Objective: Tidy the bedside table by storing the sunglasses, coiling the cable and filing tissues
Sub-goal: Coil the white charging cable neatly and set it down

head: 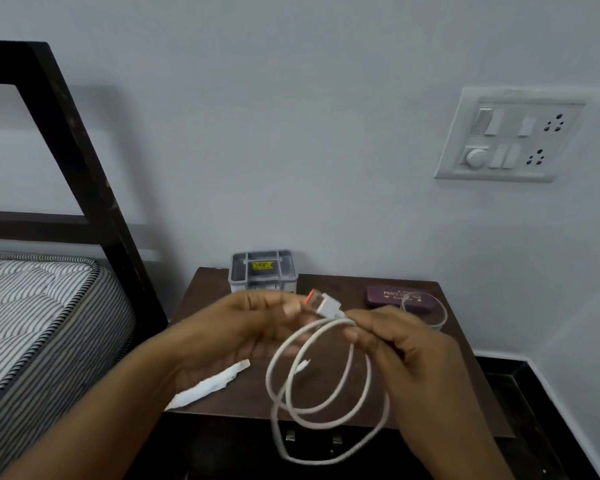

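**Cable held in loops above the bedside table**

2 hands were raised over 1 dark wooden bedside table (pixel 465 393). On it lay 1 crumpled white tissue (pixel 210 386), 1 grey compartmented organiser (pixel 262 271) with a yellow sticker, 1 maroon glasses case (pixel 388 297) with gold lettering, and 1 clear round container (pixel 426 313).

The 1 white cable (pixel 326 407) hung in about 3 loose loops between the hands, in front of the table's edge. Its orange-tipped plug (pixel 321 303) sat near the left hand (pixel 236 337), whose fingertips pinched beside it. The right hand (pixel 406 351) had fingers curled around the gathered strands.
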The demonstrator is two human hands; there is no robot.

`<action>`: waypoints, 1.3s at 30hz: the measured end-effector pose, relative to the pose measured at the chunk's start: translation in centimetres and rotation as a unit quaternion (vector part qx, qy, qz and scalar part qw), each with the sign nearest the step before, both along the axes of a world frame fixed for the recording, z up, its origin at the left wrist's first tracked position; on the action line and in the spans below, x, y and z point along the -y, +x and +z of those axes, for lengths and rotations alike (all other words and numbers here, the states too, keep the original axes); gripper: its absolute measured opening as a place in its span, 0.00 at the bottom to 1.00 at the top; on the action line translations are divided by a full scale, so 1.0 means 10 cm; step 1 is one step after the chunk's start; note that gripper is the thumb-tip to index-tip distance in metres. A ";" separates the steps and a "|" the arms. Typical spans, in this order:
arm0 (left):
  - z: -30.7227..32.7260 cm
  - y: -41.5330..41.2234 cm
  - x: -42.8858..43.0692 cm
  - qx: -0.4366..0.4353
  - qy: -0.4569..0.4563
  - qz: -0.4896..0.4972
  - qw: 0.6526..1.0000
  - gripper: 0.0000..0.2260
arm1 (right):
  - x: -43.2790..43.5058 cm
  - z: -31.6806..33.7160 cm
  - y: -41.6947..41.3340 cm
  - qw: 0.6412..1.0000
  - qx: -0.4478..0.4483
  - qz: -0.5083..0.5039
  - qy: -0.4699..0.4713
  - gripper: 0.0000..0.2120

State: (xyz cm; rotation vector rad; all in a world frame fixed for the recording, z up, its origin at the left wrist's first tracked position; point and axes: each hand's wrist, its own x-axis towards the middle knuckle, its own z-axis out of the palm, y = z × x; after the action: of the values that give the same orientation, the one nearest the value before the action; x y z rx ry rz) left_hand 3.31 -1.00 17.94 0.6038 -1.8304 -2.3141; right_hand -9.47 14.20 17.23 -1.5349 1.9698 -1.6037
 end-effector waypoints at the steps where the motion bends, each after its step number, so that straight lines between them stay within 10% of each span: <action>1: 0.04 0.01 -0.01 0.033 0.016 -0.007 0.999 0.17 | 0.02 -0.01 -0.03 0.996 -0.088 -0.003 0.006 0.10; 7: 0.22 0.03 -0.14 0.107 -0.051 -0.124 0.985 0.22 | 0.19 -0.04 -0.03 0.931 -0.355 0.042 0.074 0.09; 15: 0.19 0.02 -0.20 -0.013 0.102 -0.015 0.995 0.16 | 0.14 -0.05 -0.03 0.998 0.049 0.028 0.004 0.10; 23: -0.07 -0.12 -0.44 -0.157 0.246 0.156 0.944 0.18 | 0.15 -0.15 0.21 0.892 0.450 -0.032 -0.034 0.09; 34: -0.10 0.07 -0.36 -0.041 0.093 0.131 0.986 0.17 | 0.11 -0.05 0.09 0.966 0.257 0.014 0.027 0.12; 39: -0.06 -0.11 -0.39 -0.057 0.113 0.184 0.975 0.15 | 0.16 -0.02 0.07 0.950 0.311 0.006 -0.015 0.11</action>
State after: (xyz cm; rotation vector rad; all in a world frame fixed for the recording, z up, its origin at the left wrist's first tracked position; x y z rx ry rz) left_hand 2.23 2.87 17.32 0.7499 -1.2873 -2.2590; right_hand -8.78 12.61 17.01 -0.8766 1.5799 -1.8228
